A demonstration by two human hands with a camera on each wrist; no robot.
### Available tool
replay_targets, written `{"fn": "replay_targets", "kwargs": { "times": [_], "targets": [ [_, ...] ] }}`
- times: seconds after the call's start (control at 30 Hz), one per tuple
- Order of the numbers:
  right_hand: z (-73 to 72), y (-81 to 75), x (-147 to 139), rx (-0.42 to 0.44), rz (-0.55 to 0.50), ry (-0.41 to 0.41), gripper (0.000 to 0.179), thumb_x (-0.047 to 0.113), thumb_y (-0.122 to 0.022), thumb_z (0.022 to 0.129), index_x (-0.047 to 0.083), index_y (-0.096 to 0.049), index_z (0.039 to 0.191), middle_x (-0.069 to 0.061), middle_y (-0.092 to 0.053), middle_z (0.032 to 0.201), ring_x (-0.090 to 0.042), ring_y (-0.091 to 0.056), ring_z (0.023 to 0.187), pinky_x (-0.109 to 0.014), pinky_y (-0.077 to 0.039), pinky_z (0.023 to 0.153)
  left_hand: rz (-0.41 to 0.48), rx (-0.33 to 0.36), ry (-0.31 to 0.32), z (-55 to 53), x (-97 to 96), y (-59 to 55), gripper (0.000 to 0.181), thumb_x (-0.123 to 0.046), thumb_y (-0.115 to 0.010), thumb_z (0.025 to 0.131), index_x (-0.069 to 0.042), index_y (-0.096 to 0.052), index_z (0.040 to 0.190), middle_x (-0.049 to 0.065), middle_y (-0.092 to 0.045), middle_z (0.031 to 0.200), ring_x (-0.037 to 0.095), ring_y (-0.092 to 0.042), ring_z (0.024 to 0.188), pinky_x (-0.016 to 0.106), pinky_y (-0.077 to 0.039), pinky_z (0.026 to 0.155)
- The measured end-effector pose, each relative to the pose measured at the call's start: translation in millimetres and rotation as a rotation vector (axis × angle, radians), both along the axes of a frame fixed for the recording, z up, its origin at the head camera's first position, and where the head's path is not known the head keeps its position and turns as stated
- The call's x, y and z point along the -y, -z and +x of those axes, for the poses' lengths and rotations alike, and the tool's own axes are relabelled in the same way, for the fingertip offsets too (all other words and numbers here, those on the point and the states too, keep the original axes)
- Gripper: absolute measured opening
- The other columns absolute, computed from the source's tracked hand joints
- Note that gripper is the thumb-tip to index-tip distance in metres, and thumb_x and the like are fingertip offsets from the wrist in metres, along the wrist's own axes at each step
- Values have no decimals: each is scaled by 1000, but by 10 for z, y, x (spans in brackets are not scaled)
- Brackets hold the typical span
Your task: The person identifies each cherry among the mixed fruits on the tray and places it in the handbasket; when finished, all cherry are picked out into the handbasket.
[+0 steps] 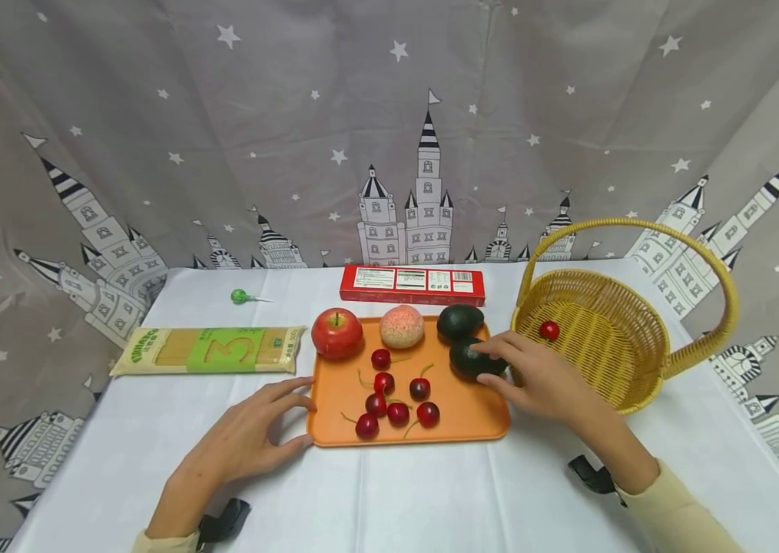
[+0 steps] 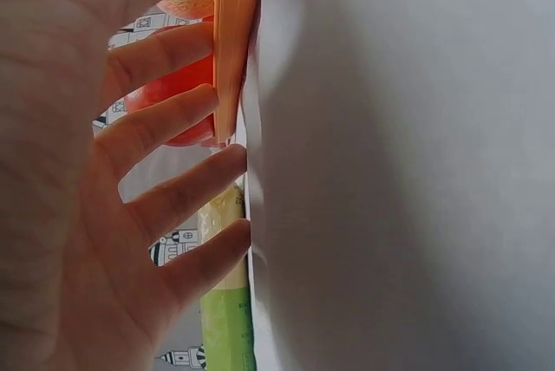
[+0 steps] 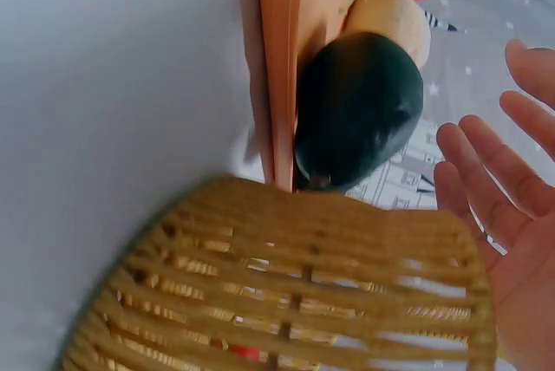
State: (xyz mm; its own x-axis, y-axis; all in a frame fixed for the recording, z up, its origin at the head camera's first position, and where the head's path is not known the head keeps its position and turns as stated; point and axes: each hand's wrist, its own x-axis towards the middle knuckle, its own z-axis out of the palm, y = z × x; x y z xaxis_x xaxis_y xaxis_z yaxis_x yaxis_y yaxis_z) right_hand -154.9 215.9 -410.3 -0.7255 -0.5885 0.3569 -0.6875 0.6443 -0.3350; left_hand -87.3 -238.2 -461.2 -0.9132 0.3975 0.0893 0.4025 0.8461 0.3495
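Observation:
An orange tray (image 1: 469, 418) carries a red apple (image 1: 337, 333), a peach (image 1: 402, 326), several dark red cherries (image 1: 398, 414) and two dark green avocados. My left hand (image 1: 244, 434) is at the tray's left edge, its fingertips right at the rim and its fingers spread. My right hand (image 1: 541, 376) reaches over the tray's right side, thumb and fingers apart around the nearer avocado (image 1: 467, 358). The farther avocado (image 1: 460, 322) lies just behind it. In the right wrist view the fingers (image 3: 494, 154) stand spread beside an avocado (image 3: 360, 111), with a gap between.
A yellow wicker basket (image 1: 652, 384) with a tall handle stands right of the tray, one cherry (image 1: 549, 330) inside. Behind the tray lies a red box (image 1: 412, 286). To the left are a noodle packet (image 1: 210, 350) and a green lollipop (image 1: 240, 296).

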Motion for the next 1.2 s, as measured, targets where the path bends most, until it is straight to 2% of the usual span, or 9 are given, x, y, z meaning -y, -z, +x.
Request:
{"fn": "replay_targets", "kwargs": {
  "times": [0.1, 0.2, 0.3, 0.43, 0.63, 0.77, 0.97, 1.2],
  "targets": [
    [27, 28, 49, -12, 11, -21, 45, 25, -89, 91, 18, -73, 132, -4, -71, 116, -18, -68, 91, -33, -63, 76, 1, 1, -1, 4, -5, 1, 35, -43, -87, 89, -34, -72, 119, 3, -60, 155, 32, -59, 141, 58, -55, 109],
    [64, 56, 102, 17, 19, -30, 45, 25, -88, 91, 18, -73, 133, -2, -71, 120, -18, -68, 91, -32, -62, 76, 6, 2, -4, 2, -15, -1, 35, -44, -87, 89, -34, -72, 119, 3, -60, 155, 32, -59, 141, 59, -55, 110],
    [115, 91, 155, 45, 30, -49, 43, 25, -87, 93, 18, -73, 133, 1, -71, 125, -18, -69, 95, -34, -64, 81, 11, 5, -1, -1, -26, -2, 36, -44, -87, 89, -34, -71, 119, 2, -60, 156, 32, -59, 141, 59, -55, 110],
    [185, 142, 225, 60, 55, -77, 41, 29, -85, 95, 20, -73, 133, 6, -70, 128, -14, -71, 107, -40, -65, 94, 14, 12, 0, 2, -36, 3, 36, -44, -87, 89, -34, -71, 120, 2, -59, 156, 32, -58, 142, 59, -54, 111],
    [291, 181, 350, 147, 133, -120, 41, 33, -80, 99, 20, -71, 137, 4, -67, 136, -16, -68, 121, -43, -61, 102, 13, 5, -3, 19, -36, 17, 37, -43, -88, 88, -34, -71, 120, 2, -59, 156, 32, -59, 142, 58, -54, 111],
    [343, 202, 419, 171, 173, -138, 42, 36, -78, 101, 23, -70, 140, 3, -65, 141, -18, -66, 127, -46, -60, 104, 15, 6, -3, 33, -25, 24, 36, -42, -88, 88, -34, -71, 119, 1, -59, 156, 31, -58, 142, 58, -54, 111],
    [368, 236, 481, 153, 166, -199, 39, 32, -76, 103, 23, -70, 140, 4, -65, 141, -16, -64, 127, -41, -60, 104, 2, 18, -13, 35, -8, 19, 36, -42, -87, 89, -35, -71, 120, 2, -59, 156, 32, -58, 142, 59, -54, 110],
    [343, 299, 546, 200, 166, -234, 36, 25, -75, 103, 22, -71, 139, 3, -65, 140, -13, -63, 126, -38, -58, 108, 10, 15, -16, 15, -11, 15, 36, -43, -87, 89, -34, -70, 120, 2, -59, 157, 31, -58, 143, 58, -54, 111]
  ]
}}
